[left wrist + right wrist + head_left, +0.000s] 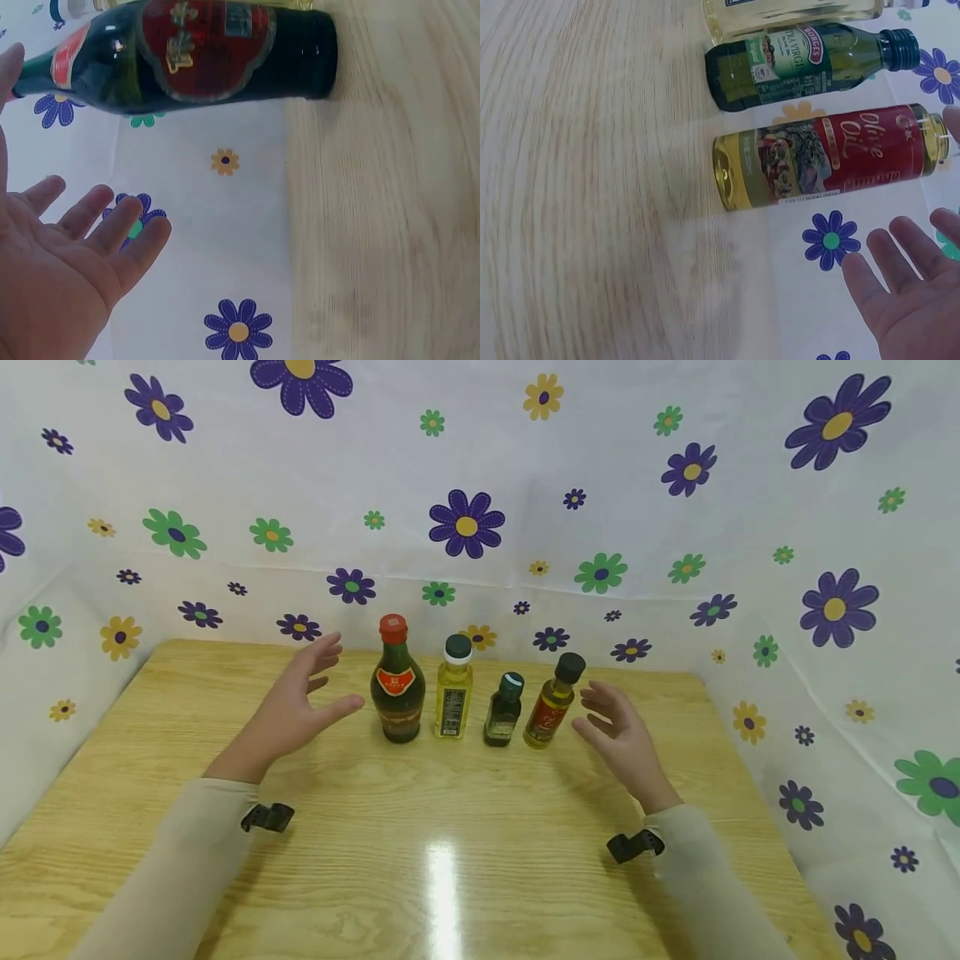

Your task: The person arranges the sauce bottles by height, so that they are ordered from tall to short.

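Four bottles would exceed the count, so several bottles stand in a row: a large dark bottle with a red cap (400, 693), a clear bottle of yellow oil (453, 702), a small dark green olive oil bottle (503, 710) and an olive oil bottle with a red label (549, 706). My left hand (296, 706) hovers just left of the large bottle, thumb and fingers spread, holding nothing. On the other side, my right hand (618, 735) is beside the red-labelled bottle, fingers relaxed and apart from it.
The bottles are on a wooden table (360, 860), near its back edge. A white cloth with printed flowers (495, 460) hangs behind the table and along both sides. Each wrist wears a black strap with a small device (268, 817).
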`<state>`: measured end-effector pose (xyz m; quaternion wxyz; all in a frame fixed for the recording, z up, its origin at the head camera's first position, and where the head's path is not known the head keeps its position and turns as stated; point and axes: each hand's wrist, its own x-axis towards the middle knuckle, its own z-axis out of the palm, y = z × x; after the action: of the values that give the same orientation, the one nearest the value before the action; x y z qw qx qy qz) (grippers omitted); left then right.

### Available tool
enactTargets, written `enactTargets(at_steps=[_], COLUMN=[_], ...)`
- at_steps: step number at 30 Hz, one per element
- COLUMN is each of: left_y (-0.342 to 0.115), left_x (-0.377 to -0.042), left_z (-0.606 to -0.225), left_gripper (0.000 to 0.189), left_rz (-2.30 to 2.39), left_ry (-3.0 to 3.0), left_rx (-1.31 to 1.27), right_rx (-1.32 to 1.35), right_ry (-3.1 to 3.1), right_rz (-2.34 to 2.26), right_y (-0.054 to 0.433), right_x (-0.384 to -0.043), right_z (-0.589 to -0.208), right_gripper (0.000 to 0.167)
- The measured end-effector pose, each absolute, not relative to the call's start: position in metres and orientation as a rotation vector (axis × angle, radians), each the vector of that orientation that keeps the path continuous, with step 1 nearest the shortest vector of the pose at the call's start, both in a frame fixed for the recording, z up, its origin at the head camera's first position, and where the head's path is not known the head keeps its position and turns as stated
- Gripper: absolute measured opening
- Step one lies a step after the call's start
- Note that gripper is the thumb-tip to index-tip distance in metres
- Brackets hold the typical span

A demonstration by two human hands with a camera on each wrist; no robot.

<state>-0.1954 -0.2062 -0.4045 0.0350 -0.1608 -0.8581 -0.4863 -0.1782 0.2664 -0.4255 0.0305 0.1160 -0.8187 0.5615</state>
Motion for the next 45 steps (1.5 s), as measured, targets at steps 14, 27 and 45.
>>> enactTargets(at_steps=[14,27,45], left_y=[-0.180,-0.161,-0.148], left_x=[-0.202,-0.203,-0.202], left_z=[-0.415,-0.420,-0.423], left_gripper=[0.088,0.094,0.092], left_rz=[-1.739,-1.818,-1.766], left_ry=[-2.583,-2.544,-2.551], left_rx=[-0.512,-0.468,-0.344], right_rx=[0.353,0.291,0.211], right_ry=[-2.458,-2.375,-2.470], right_rz=[1.736,1.732,1.681], right_y=[0.242,0.226,0.224], right_x=[-0.183,-0.189,-0.192], right_z=[-0.432,-0.430,-0.426], right_gripper=[0.068,0.058,0.044])
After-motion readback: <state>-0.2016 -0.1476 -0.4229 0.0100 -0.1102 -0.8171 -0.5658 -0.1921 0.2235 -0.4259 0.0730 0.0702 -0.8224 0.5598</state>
